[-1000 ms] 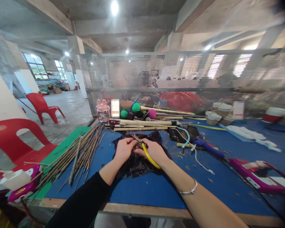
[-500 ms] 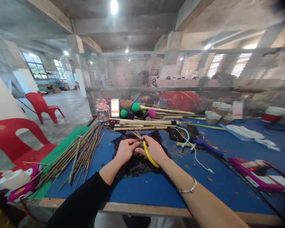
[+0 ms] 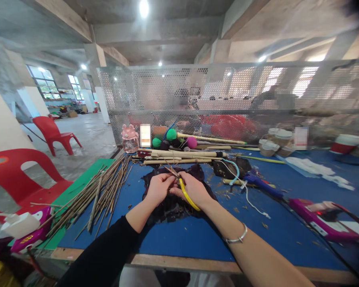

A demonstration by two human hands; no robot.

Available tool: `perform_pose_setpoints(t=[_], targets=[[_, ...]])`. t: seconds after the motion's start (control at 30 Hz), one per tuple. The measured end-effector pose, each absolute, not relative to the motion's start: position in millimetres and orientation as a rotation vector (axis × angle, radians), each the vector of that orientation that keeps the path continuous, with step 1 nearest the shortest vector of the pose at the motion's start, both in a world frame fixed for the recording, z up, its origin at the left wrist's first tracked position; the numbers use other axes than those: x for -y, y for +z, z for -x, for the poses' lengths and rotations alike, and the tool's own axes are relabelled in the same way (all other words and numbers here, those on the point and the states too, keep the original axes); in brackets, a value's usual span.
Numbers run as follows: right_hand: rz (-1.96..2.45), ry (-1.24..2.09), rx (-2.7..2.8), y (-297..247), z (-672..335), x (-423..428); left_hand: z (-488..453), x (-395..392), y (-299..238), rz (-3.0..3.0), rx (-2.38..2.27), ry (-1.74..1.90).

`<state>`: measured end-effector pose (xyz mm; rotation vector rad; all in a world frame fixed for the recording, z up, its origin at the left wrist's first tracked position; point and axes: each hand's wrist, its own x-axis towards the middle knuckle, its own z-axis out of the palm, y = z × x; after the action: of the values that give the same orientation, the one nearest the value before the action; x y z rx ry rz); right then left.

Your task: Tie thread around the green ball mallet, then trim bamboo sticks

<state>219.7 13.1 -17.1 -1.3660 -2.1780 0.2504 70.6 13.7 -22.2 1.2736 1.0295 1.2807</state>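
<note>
Blue tabletop [image 3: 191, 241], perforated screen [image 3: 167, 93] rising behind its far edge, and centre stage are the yellow-handled scissors [image 3: 185, 194], up over crumpled black cloth [image 3: 175, 211] between the near and far edges! Right hand [image 3: 194, 190] has them in its grip, blades angled towards the far edge. Left hand [image 3: 159, 189] sits just beside, fingertips drawn together; what they pinch, if anything, can't be told. Outward now: thin sticks [image 3: 92, 195] spread along the left edge, a pink-topped bottle [image 3: 130, 140] by the far left corner.
</note>
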Motion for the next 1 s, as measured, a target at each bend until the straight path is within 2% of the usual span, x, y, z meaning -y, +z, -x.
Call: perform_pose_setpoints(t=[0.5,0.8,1.0], targets=[[1.272,0.224,2.15,-25.2,-219.1,-17.5,-72.2,-10.8,-18.9,-1.308,-0.978,1.283],[1.295,0.431,2.1,-17.1,-220.0,-13.4,-71.6,-9.7,-17.7,-1.257,-0.973,1.28],[1.39,0.36,2.14,-12.9,-218.1,-10.2,-71.4,-10.7,-15.7,-1.188,-0.97,1.309]])
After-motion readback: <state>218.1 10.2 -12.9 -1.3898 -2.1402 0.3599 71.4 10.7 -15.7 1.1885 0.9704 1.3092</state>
